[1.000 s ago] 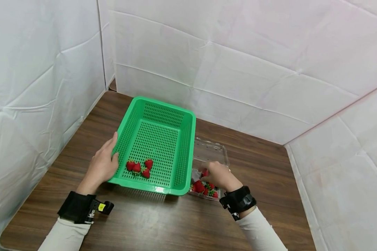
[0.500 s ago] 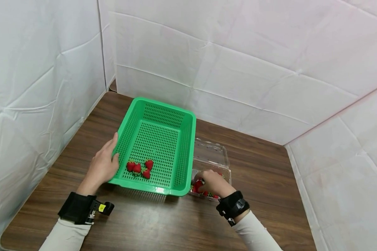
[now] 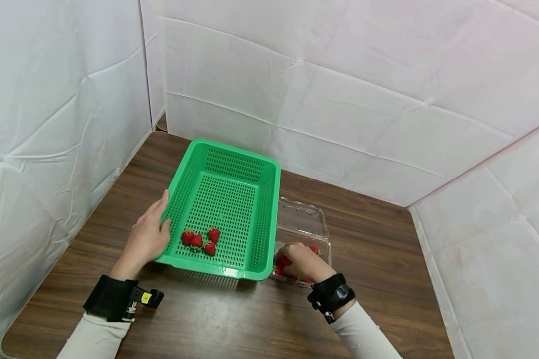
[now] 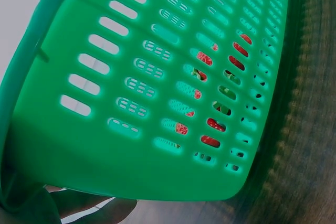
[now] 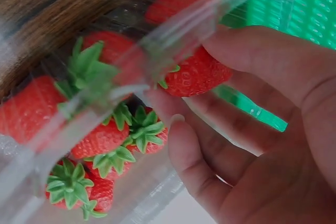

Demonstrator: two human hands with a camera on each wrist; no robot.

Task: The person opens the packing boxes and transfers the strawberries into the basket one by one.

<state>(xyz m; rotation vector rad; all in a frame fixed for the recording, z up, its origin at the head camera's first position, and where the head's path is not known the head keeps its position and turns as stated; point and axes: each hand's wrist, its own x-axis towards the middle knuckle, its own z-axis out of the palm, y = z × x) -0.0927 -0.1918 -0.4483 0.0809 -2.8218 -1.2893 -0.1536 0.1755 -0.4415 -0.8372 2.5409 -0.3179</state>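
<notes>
A green perforated basket (image 3: pixel 276 199) stands on the wooden table with three strawberries (image 3: pixel 200 241) near its front left corner. My left hand (image 3: pixel 145 239) holds the basket's left wall, fingers along the outside and thumb over the rim. In the left wrist view the basket's wall (image 4: pixel 157 77) fills the frame and the berries (image 4: pixel 212 124) show red through the holes. My right hand (image 3: pixel 303 262) reaches into a clear plastic clamshell (image 3: pixel 302 222) right of the basket. There its fingers (image 5: pixel 184 140) and thumb pinch one strawberry (image 5: pixel 197 74) above several other berries (image 5: pixel 100 137).
White padded walls close in the table (image 3: pixel 377 234) at the left, back and right. The clamshell's open lid lies flat behind its tray, against the basket's right side. Bare wood lies in front of the basket and to the clamshell's right.
My right hand has drawn back and sunk lower into the clamshell, closing on a berry. The left hand and the basket have stayed in place.
</notes>
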